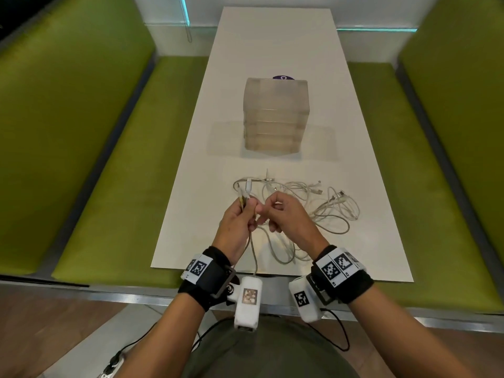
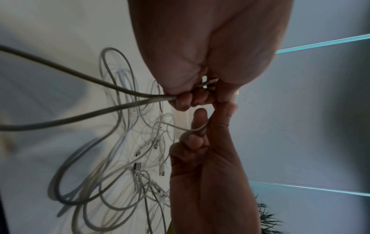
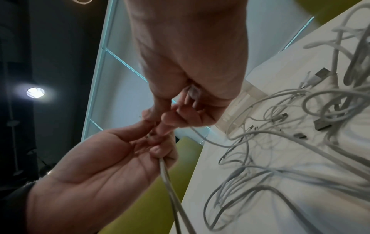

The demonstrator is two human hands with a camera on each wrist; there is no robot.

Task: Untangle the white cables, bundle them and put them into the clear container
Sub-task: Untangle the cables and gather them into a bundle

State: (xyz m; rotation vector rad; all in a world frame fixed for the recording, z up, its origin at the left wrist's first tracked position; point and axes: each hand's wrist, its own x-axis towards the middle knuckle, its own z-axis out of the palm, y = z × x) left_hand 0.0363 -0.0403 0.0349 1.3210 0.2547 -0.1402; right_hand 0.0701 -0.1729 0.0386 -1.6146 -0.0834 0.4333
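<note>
From the head view, the white cables (image 1: 305,203) lie tangled on the white table (image 1: 272,50), near the clear container (image 1: 276,115), between green benches (image 1: 109,159). The left hand (image 1: 240,216) grips cable ends; the right hand (image 1: 286,214) pinches one strand.

The left wrist view shows two strands leaving the closed fingers (image 2: 183,101).

The right wrist view shows USB plugs (image 3: 322,74) in the tangle.
</note>
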